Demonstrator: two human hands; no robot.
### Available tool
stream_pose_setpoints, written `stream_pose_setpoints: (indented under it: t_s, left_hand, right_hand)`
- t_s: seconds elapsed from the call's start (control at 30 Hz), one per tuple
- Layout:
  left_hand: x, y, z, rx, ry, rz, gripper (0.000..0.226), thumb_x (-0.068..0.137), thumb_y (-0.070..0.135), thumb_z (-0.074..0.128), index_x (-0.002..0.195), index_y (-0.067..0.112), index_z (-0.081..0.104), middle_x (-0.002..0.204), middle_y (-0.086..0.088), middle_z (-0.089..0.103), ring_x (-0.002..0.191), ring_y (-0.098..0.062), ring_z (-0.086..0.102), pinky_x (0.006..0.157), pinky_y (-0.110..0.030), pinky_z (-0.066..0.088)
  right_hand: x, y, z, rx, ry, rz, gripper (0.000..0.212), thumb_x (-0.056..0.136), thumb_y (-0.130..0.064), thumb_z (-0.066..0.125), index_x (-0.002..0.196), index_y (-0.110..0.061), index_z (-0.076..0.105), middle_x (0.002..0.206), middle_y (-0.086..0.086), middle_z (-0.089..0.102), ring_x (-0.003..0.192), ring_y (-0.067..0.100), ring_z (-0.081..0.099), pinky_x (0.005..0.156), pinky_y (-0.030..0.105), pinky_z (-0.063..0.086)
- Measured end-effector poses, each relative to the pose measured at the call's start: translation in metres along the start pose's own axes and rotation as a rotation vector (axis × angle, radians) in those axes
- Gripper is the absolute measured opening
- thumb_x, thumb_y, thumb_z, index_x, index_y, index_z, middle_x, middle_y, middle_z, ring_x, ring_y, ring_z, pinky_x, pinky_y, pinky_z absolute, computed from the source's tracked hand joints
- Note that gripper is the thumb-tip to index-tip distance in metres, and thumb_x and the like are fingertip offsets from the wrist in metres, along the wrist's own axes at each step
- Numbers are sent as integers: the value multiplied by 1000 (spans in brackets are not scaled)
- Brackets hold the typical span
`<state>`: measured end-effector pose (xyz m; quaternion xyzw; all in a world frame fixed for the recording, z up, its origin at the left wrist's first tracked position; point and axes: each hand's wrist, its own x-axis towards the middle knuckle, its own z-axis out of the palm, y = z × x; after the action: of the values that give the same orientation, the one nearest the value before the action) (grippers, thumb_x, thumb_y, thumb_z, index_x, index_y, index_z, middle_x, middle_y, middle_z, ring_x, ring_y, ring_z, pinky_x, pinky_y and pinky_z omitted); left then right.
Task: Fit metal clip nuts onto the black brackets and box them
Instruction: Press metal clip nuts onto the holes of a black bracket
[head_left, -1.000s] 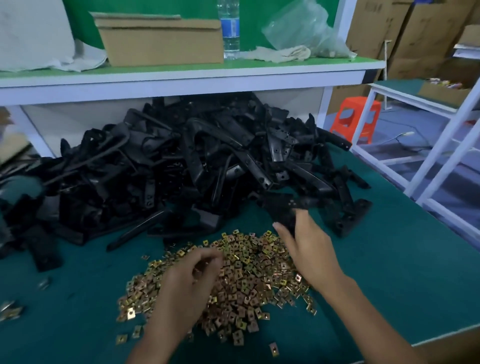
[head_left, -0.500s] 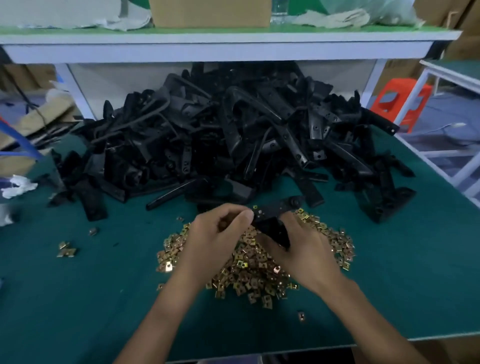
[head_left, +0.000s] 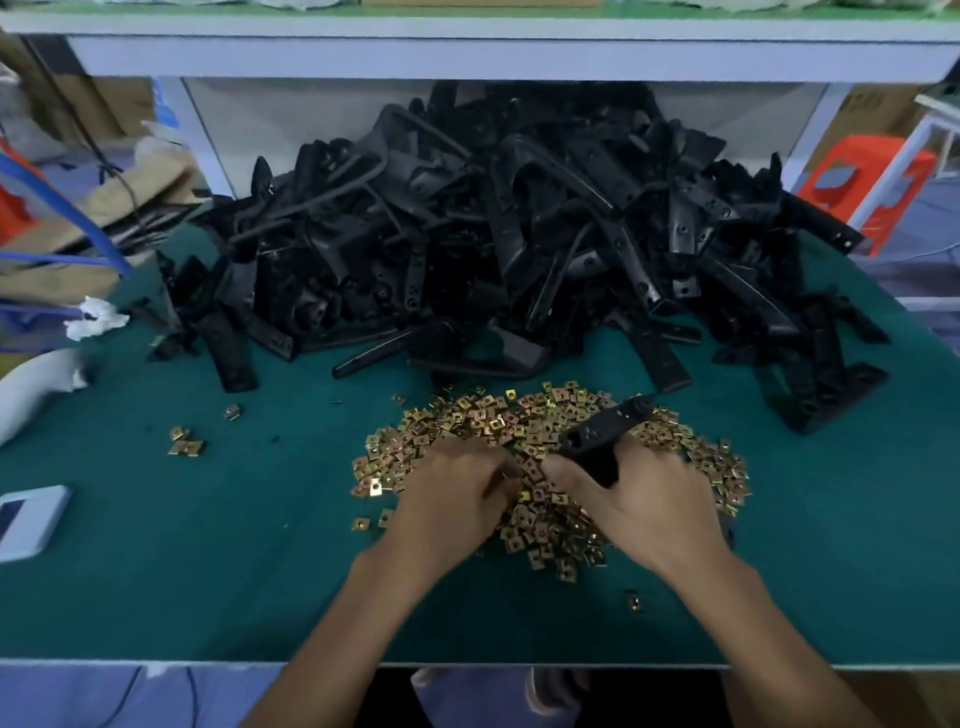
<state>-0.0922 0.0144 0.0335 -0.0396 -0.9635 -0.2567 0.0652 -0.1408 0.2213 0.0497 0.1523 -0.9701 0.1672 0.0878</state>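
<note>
A heap of gold-coloured metal clip nuts (head_left: 545, 415) lies on the green table in front of me. Behind it a big pile of black brackets (head_left: 519, 234) reaches back under the shelf. My right hand (head_left: 644, 504) grips one black bracket (head_left: 597, 434) with holes in it, its far end pointing up and right above the nuts. My left hand (head_left: 452, 499) rests on the left part of the heap, fingers curled down and fingertips pinched on a clip nut close to the right thumb. No box shows in this view.
A white shelf (head_left: 467, 52) overhangs the bracket pile. Loose clip nuts (head_left: 186, 441) lie at the left, near a white device (head_left: 31, 519) and crumpled paper (head_left: 96, 317). An orange stool (head_left: 862, 187) stands beyond the table's right side. The table's front edge (head_left: 156, 662) is close to me.
My right hand pulled a bracket from the pile to above the nuts. My left hand met the bracket, then dropped back onto the heap. The view tilted down.
</note>
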Motion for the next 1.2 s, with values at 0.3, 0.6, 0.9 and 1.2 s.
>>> stream_pose_setpoints:
  t_s: [0.3, 0.6, 0.9, 1.2]
  left_hand:
    - [22, 15, 12, 108, 47, -52, 36, 92, 57, 57, 107, 27, 68, 110, 6, 65, 108, -17, 53, 98, -36, 39]
    - [25, 14, 7, -208, 96, -53, 10, 96, 32, 67, 100, 25, 71, 91, 16, 70, 77, 4, 60, 74, -18, 51]
    - [22, 7, -20, -793, 106, -252, 29, 104, 26, 54, 126, 41, 68, 114, 33, 67, 111, 15, 56, 89, 0, 40]
    - [22, 11, -27, -940, 162, -282, 19, 95, 16, 68, 94, 33, 76, 91, 10, 73, 89, -6, 66, 86, -27, 53]
  right_hand:
    - [-4, 4, -8, 241, -101, 28, 89, 82, -90, -4, 47, -20, 39, 41, -4, 42, 42, 7, 48, 50, 25, 30]
    - [7, 4, -15, 361, -191, 52, 74, 85, -86, 31, 51, -21, 42, 40, -10, 44, 39, 7, 46, 49, 30, 33]
    - [8, -8, -11, 327, -228, 22, 71, 87, -74, 11, 62, -21, 51, 55, -5, 54, 56, 13, 58, 57, 32, 38]
    - [7, -16, -16, 340, -158, -25, 66, 92, -72, 30, 52, -20, 32, 44, -4, 34, 43, 11, 40, 53, 36, 36]
